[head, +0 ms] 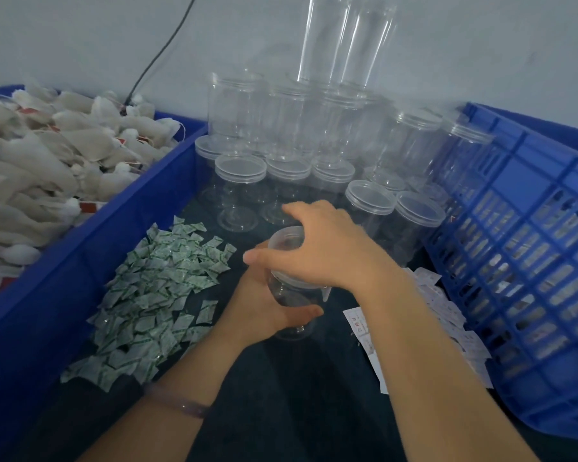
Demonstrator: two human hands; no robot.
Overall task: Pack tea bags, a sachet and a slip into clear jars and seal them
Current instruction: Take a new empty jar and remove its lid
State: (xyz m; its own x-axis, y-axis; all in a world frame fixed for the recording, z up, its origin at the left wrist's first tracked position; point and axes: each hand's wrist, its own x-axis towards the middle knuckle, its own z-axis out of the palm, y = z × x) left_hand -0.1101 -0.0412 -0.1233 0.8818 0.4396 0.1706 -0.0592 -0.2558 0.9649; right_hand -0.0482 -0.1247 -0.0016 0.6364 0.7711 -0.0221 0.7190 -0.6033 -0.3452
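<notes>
left hand (267, 311) grips jar (289, 295) from below | right hand (331, 251) clasps its lid (283, 241) | sachets (157, 291) at 9 o'clock | slips (447, 318) at 3 | empty jars (291, 151) crowd 12

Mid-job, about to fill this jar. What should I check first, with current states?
1. Jar gripped: ok, left hand holds its body.
2. Lid off: cannot tell, right hand covers it.
3. Jar empty: ok, nothing visible inside.
4. Tea bags stocked: ok, heaped in left bin.
5. Sachets: ok, piled beside left bin.
6. Slips: ok, lying by right crate.
</notes>
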